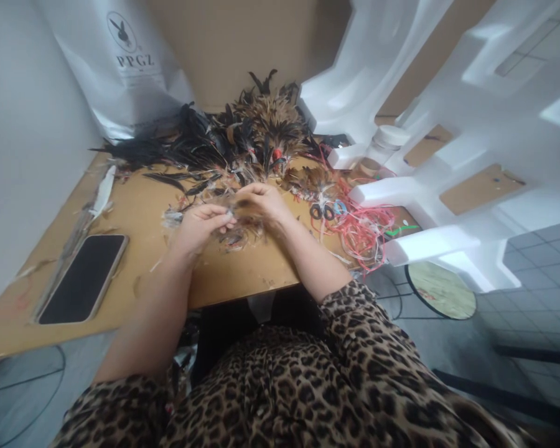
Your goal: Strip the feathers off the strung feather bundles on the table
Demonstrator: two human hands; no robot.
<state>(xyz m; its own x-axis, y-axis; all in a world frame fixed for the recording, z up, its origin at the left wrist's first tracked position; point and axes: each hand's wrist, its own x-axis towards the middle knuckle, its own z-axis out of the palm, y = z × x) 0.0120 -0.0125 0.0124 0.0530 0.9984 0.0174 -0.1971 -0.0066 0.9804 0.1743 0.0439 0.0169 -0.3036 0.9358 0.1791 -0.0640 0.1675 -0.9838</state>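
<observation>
Over the front of the tabletop, my two hands almost meet. My right hand (265,202) is closed around a small bunch of brown feathers (248,210). Thumb and fingers of my left hand (206,223) pinch the pale end of the same bunch; blur hides the detail there. Loose feather scraps (234,239) lie just beneath the hands. Behind them spreads a big heap of black feathers (186,140) and brown feathers (273,115), some tied in bundles. Scissors with black finger rings (322,212) rest to the right of my right hand.
A phone (84,280) and a white feather (104,191) lie at left on the wooden table (242,274). Tangled pink string (361,230), a lidded jar (388,142) and white foam pieces (429,199) crowd the right. A white bag (130,81) stands behind; a round stool (441,291) is below.
</observation>
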